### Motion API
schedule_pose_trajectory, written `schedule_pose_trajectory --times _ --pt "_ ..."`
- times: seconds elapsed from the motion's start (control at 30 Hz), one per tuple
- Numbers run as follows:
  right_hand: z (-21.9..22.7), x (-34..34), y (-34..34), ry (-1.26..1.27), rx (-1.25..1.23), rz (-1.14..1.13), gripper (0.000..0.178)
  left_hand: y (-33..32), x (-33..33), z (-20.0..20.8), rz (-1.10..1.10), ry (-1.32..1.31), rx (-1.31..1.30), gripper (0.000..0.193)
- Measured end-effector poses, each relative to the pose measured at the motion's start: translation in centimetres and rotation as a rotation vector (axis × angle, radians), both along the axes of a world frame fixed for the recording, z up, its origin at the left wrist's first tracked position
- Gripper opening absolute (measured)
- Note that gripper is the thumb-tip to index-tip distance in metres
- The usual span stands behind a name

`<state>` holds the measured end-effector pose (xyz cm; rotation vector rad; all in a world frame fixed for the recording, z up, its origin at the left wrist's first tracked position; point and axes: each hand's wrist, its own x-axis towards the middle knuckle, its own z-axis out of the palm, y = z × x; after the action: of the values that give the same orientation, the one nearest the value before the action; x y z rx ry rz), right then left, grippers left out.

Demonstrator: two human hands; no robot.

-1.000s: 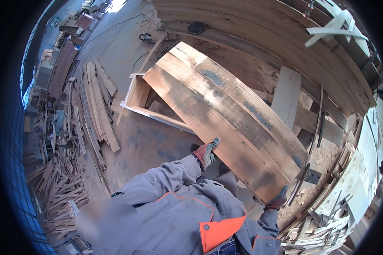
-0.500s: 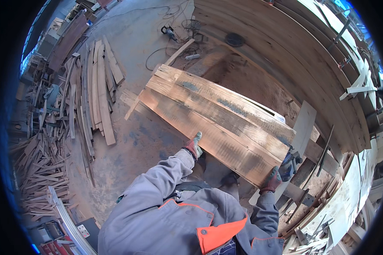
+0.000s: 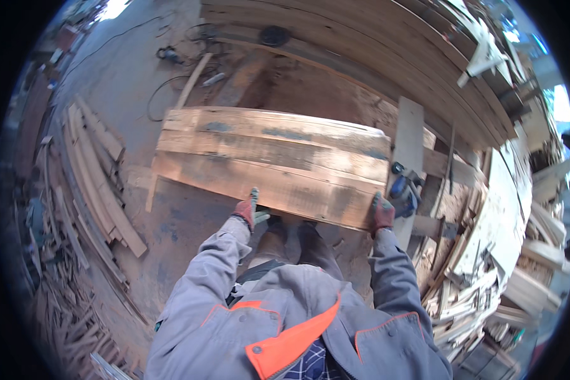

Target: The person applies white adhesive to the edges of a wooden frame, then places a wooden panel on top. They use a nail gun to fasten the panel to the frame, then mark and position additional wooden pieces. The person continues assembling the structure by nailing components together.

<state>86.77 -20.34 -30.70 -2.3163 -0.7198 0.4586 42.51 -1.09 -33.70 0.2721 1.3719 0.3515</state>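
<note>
Now the wooden panel (image 3: 272, 161) is held almost level in front of the body, whereas a second ago it was tilted steeply toward 2 o'clock. Its near edge is gripped by the gloved left hand (image 3: 248, 210) at 7 o'clock and the right hand (image 3: 381, 213) at 5 o'clock, both closed on it. Scrap planks (image 3: 101, 183) are seen on the floor at 9 o'clock.

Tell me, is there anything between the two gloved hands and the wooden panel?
Nothing visible. The left hand and the right hand both grip the near edge of the wooden panel directly, through their gloves.
</note>
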Motion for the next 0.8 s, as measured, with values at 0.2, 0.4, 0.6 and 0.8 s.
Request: schedule_pose_trajectory --times 0.2,0.4,0.6,0.8 --pt "1.8 -0.6 2.1 -0.003 -0.294 0.041 0.059 1.9 -0.4 -0.4 -0.377 0.266 -0.105 0.113" --pt "3.5 1.0 3.5 -0.018 -0.451 0.162 0.067 1.5 0.2 -2.5 -0.295 0.228 -0.067 0.101" --pt "5.6 2.7 5.2 -0.005 -0.544 0.268 0.066 1.4 1.4 -2.8 -0.247 0.190 -0.033 0.090" --pt "4.9 5.4 5.2 -0.124 -0.557 0.287 0.058 0.7 2.3 -3.2 -0.284 0.201 -0.041 0.085"
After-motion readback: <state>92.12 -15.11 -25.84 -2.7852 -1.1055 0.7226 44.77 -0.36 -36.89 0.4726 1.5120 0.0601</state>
